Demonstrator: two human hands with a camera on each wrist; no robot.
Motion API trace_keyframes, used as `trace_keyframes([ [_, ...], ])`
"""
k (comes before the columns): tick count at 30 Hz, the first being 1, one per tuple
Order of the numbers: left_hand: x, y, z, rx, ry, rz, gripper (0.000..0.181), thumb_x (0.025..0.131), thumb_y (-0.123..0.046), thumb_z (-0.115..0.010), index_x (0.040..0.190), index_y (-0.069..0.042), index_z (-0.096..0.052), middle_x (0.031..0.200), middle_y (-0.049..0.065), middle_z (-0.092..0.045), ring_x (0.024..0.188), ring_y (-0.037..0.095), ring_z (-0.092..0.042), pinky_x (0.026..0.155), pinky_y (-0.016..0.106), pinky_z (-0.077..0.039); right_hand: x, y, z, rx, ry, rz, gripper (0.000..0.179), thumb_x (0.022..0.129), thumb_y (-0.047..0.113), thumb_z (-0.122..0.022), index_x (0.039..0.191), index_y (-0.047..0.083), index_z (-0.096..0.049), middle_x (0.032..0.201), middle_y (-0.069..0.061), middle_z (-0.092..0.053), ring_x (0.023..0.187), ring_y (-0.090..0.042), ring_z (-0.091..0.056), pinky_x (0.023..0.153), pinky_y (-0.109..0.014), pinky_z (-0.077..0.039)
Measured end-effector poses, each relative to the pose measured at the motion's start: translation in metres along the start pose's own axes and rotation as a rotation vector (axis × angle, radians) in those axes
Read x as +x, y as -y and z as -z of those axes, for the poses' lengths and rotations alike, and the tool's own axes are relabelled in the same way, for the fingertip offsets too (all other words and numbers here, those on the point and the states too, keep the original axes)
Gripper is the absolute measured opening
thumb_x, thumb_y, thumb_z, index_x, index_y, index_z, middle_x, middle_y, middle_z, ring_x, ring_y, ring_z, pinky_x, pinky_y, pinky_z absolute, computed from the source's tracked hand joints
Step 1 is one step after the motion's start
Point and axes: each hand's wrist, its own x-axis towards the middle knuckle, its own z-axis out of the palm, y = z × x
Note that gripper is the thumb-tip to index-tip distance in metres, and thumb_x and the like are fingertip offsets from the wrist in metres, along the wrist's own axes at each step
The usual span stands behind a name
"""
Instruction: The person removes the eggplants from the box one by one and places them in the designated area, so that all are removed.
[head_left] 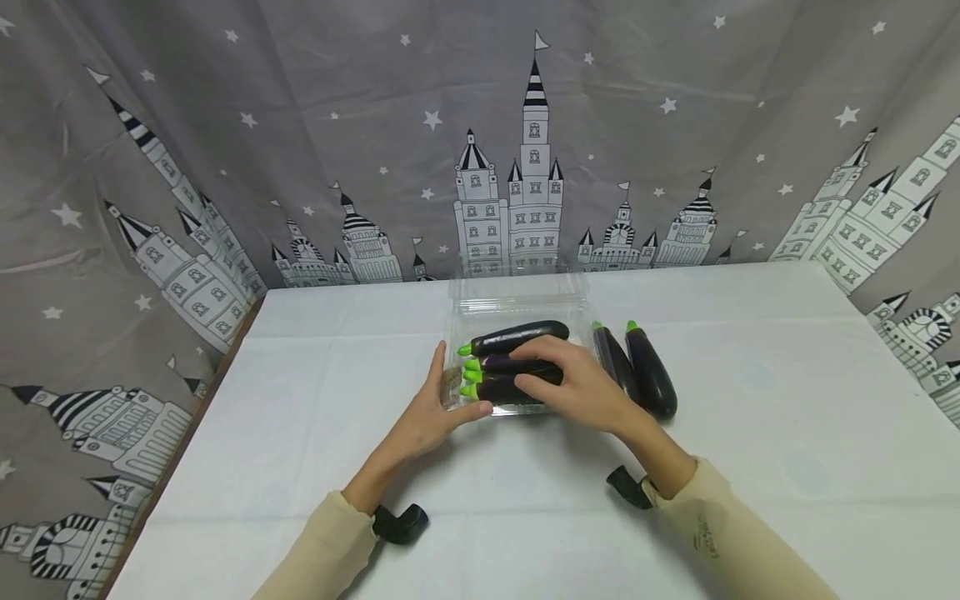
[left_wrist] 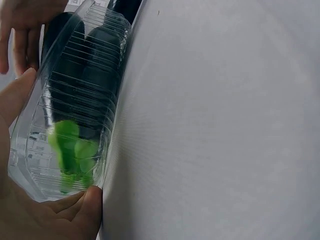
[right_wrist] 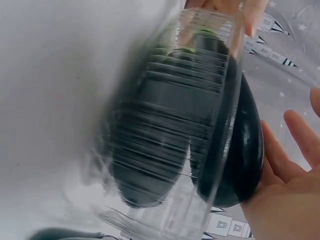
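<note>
A clear plastic clamshell box (head_left: 453,377) lies on the table with several dark eggplants in it, their bright green stems pointing left. My left hand (head_left: 429,421) grips the box's left end, thumb at the front corner. Over the box, my right hand (head_left: 581,385) reaches down at the eggplants (head_left: 504,390), its fingers spread and loosely bent. In the right wrist view an eggplant (right_wrist: 245,145) shows beside that palm, without a visible pinch. The left wrist view shows green stems (left_wrist: 67,145) through the ribbed wall.
Two more eggplants (head_left: 651,373) lie right of the box. Its raised lid (head_left: 517,289) stands behind, towards the grey castle-print curtain (head_left: 420,150). A white cloth covers the table (head_left: 780,433). Black devices (head_left: 401,525) are worn at both wrists.
</note>
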Motion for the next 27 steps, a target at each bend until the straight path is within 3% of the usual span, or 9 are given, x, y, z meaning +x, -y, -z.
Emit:
trace_keyframes([
  [10,0.001,0.001,-0.001,0.003,0.002,-0.008,0.121,0.082,-0.048,-0.078,0.158,-0.022,0.013,0.158,0.018,-0.026,0.146,0.035,-0.020,0.113,0.060,-0.015,-0.003,-0.008,-0.001,-0.047,0.043,-0.041,0.039,0.092,0.021,-0.070,0.127,0.004,-0.064,0.126,-0.004,-0.063,0.119,-0.024,-0.055,0.099,-0.048,-0.043],
  [16,0.000,0.000,-0.001,0.027,-0.005,-0.004,0.120,0.082,-0.047,-0.078,0.158,-0.021,0.011,0.159,0.017,-0.025,0.146,0.035,-0.020,0.113,0.061,-0.015,-0.004,-0.010,0.000,-0.067,0.062,-0.034,0.041,0.088,0.016,-0.075,0.127,0.007,-0.064,0.125,-0.005,-0.063,0.111,-0.023,-0.057,0.094,-0.046,-0.046],
  [27,0.001,0.001,-0.002,0.028,-0.013,0.000,0.122,0.081,-0.049,-0.079,0.159,-0.020,0.010,0.157,0.019,-0.030,0.145,0.035,-0.024,0.113,0.059,-0.018,-0.006,-0.014,-0.002,-0.094,0.054,-0.048,0.041,0.086,0.006,-0.074,0.127,0.008,-0.065,0.126,-0.007,-0.064,0.113,-0.025,-0.057,0.096,-0.046,-0.045],
])
